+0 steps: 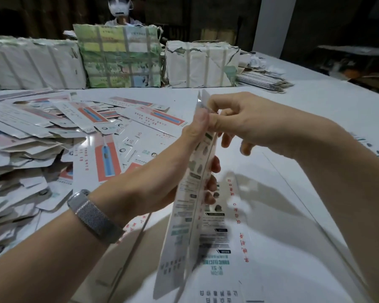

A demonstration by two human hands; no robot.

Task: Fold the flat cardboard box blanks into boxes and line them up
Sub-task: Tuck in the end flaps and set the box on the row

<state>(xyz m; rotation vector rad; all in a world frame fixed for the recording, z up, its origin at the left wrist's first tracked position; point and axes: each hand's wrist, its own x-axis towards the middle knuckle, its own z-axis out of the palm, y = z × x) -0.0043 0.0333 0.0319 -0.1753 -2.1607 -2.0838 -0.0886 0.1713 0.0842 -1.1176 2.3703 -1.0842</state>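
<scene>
The left hand [162, 171] gripped a tall box blank [190, 193] upright above the white worktop [315, 101]; the right hand [245, 123] pinched its top flap; "X-21" showed on a sheet beneath; other print was unreadable.

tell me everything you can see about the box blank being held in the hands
The blank is a long, narrow piece of white card with teal and dark print, partly folded along its length and standing nearly on end, tilted, above the white table. The left hand grips its middle, fingers wrapped behind it. The right hand pinches its top end, at a small flap. Its lower end is blurred.
</scene>
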